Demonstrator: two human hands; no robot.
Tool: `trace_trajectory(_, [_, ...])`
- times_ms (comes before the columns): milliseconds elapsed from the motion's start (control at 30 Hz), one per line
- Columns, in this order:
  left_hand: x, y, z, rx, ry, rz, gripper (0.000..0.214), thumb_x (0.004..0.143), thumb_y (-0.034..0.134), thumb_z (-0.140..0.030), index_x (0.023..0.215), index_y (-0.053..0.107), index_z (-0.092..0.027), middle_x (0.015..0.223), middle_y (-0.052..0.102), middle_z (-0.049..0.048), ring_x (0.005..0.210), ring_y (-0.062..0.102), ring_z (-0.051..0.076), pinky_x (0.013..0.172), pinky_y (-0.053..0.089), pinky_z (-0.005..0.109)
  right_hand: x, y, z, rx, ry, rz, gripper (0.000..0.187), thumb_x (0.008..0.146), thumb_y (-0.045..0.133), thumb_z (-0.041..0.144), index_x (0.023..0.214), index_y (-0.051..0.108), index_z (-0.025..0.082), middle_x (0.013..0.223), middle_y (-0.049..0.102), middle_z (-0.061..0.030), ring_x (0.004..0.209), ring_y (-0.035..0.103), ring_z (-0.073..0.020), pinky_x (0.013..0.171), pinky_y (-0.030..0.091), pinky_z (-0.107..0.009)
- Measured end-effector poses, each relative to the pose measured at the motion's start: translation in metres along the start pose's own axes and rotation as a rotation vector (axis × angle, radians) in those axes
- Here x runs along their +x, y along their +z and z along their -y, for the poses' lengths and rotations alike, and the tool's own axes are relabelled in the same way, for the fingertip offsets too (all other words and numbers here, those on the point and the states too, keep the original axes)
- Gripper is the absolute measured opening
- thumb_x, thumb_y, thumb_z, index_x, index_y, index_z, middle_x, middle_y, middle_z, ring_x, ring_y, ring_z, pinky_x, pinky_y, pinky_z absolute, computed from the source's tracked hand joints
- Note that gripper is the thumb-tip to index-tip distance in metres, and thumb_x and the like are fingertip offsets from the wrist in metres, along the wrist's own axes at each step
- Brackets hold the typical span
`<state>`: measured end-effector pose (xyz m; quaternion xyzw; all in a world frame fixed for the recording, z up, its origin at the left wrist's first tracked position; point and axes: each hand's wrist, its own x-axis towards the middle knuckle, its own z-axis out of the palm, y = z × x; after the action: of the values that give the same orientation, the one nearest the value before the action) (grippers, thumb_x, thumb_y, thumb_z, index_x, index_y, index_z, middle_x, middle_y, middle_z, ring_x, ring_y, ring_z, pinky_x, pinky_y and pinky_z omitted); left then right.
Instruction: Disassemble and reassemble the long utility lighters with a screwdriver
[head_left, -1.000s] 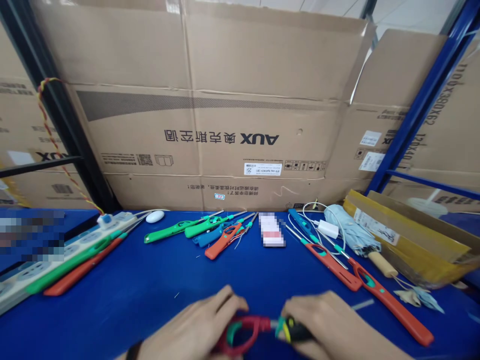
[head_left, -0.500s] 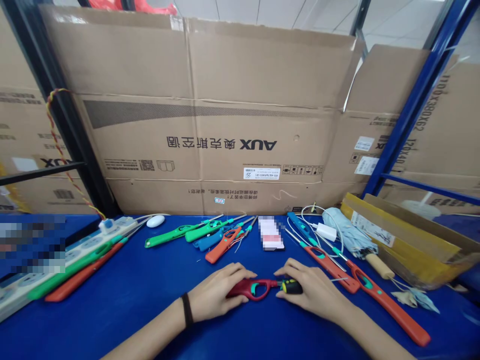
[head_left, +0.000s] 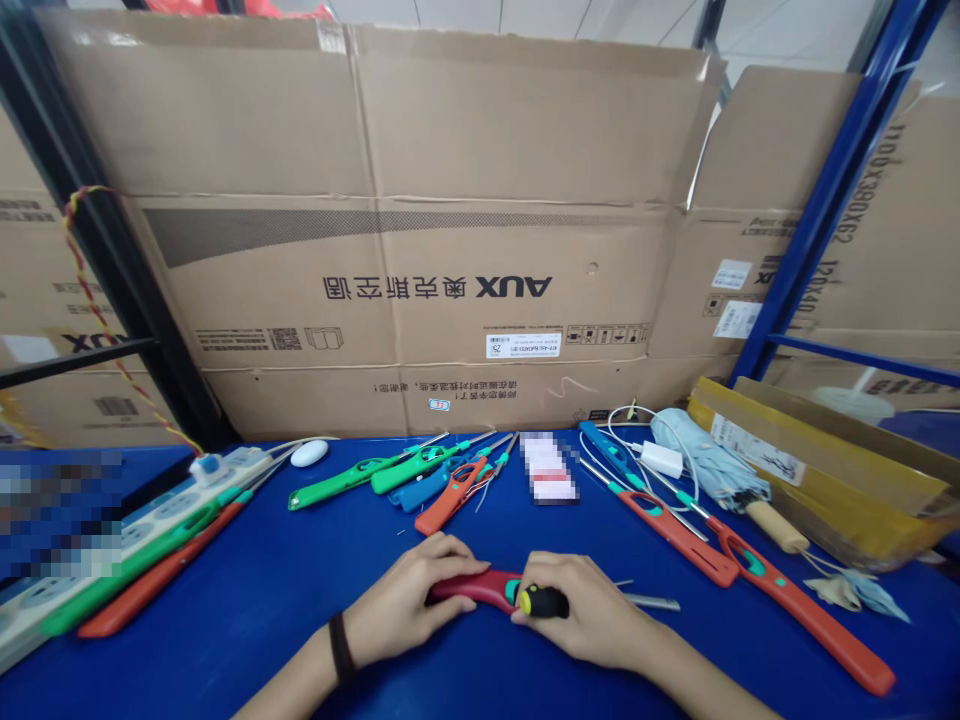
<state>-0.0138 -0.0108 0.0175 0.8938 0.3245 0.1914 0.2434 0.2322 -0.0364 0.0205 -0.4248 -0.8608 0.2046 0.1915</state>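
A dark red gas lighter lies on the blue table, its handle gripped by my left hand. My right hand is closed around a short screwdriver with a black and yellow handle, held over the lighter's trigger opening. The screwdriver's tip is hidden. Beyond my right hand a metal tube and a thin wire stick out; where they join is covered by the hand.
Several green, blue and orange lighters lie behind my hands. Orange lighters lie at right, near an umbrella, a white charger and a taped box. A phone lies mid-table; a power strip runs along the left.
My right hand has moved left with the screwdriver, from the lighter's neck to its trigger opening. My left hand and the lighter have shifted slightly left. The metal tube now shows beyond my right hand.
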Motion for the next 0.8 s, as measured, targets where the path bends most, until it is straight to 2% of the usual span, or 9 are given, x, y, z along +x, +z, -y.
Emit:
trace_trajectory(167, [0.005, 0.004, 0.006, -0.116, -0.051, -0.028, 0.033, 0.080, 0.064, -0.028, 0.113, 0.064, -0.025, 0.107, 0.062, 0.0055, 0.097, 0.059, 0.019, 0.088, 0.045, 0.029, 0.002, 0.001, 0.002, 0.094, 0.061, -0.014, 0.017, 0.081, 0.061, 0.036, 0.073, 0.060, 0.021, 0.075, 0.059, 0.0039, 0.064, 0.054, -0.0105, 0.058, 0.034, -0.019])
trace_trajectory(267, [0.008, 0.009, 0.010, -0.187, -0.075, -0.089, 0.029, 0.081, 0.059, -0.016, 0.108, 0.066, -0.023, 0.100, 0.065, 0.0043, 0.089, 0.062, 0.017, 0.083, 0.047, 0.026, 0.006, -0.001, 0.004, 0.167, 0.064, -0.011, 0.020, 0.082, 0.060, 0.037, 0.072, 0.060, 0.020, 0.073, 0.059, 0.0035, 0.063, 0.052, -0.0101, 0.057, 0.033, -0.019])
trace_trajectory(400, [0.008, 0.014, 0.015, -0.191, -0.065, -0.102, 0.040, 0.078, 0.051, -0.004, 0.110, 0.065, -0.023, 0.098, 0.064, 0.0039, 0.090, 0.061, 0.016, 0.083, 0.046, 0.026, 0.009, -0.002, 0.003, 0.155, 0.035, 0.025, 0.018, 0.081, 0.061, 0.037, 0.073, 0.060, 0.021, 0.075, 0.060, 0.0036, 0.064, 0.053, -0.0106, 0.059, 0.034, -0.019])
trace_trajectory(467, [0.006, 0.014, 0.015, -0.163, -0.062, -0.109, 0.041, 0.080, 0.052, -0.007, 0.116, 0.061, -0.024, 0.099, 0.061, 0.0044, 0.090, 0.060, 0.016, 0.084, 0.046, 0.027, 0.008, -0.002, 0.002, 0.138, 0.044, 0.025, 0.015, 0.081, 0.061, 0.036, 0.076, 0.061, 0.022, 0.078, 0.062, 0.0036, 0.066, 0.054, -0.0111, 0.061, 0.035, -0.019])
trace_trajectory(567, [0.003, 0.014, 0.010, -0.133, -0.043, -0.089, 0.042, 0.081, 0.062, -0.024, 0.123, 0.055, -0.027, 0.103, 0.056, 0.0048, 0.094, 0.056, 0.018, 0.088, 0.044, 0.030, 0.004, -0.003, -0.001, 0.130, 0.058, 0.021, 0.013, 0.082, 0.059, 0.036, 0.079, 0.062, 0.023, 0.080, 0.064, 0.0032, 0.068, 0.057, -0.0120, 0.063, 0.036, -0.020])
trace_trajectory(633, [0.001, 0.013, 0.004, -0.106, -0.007, -0.076, 0.044, 0.079, 0.067, -0.034, 0.121, 0.056, -0.029, 0.109, 0.053, 0.0053, 0.101, 0.053, 0.019, 0.094, 0.041, 0.032, 0.003, -0.004, -0.001, 0.139, 0.069, 0.031, 0.014, 0.082, 0.059, 0.037, 0.080, 0.063, 0.023, 0.081, 0.065, 0.0028, 0.071, 0.058, -0.0130, 0.064, 0.037, -0.020])
trace_trajectory(800, [0.005, 0.011, -0.017, -0.040, 0.056, -0.058, 0.023, 0.089, 0.055, -0.031, 0.110, 0.061, -0.026, 0.106, 0.056, 0.0040, 0.099, 0.052, 0.017, 0.093, 0.039, 0.030, 0.007, -0.004, -0.003, 0.188, 0.089, 0.012, 0.016, 0.082, 0.060, 0.039, 0.083, 0.065, 0.023, 0.085, 0.067, 0.0019, 0.075, 0.060, -0.0145, 0.068, 0.039, -0.021])
